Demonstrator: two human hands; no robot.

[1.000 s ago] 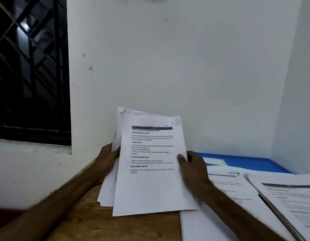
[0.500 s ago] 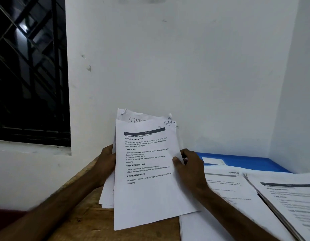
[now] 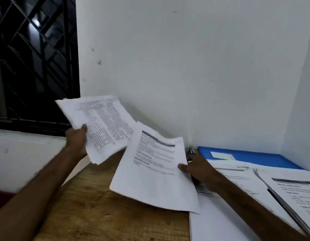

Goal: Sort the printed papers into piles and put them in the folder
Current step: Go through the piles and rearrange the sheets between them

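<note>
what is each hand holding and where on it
Left hand grips the paper stack at its left edge; right hand pinches a printed sheet at its right edge.

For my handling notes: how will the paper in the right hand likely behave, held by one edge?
Probably floppy: the paper, pinched at one edge by the right hand, dips on its free side toward the table. Likely light: a thumb pinch alone carries it.

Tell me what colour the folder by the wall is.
The folder is blue, seen best in the head view.
</note>
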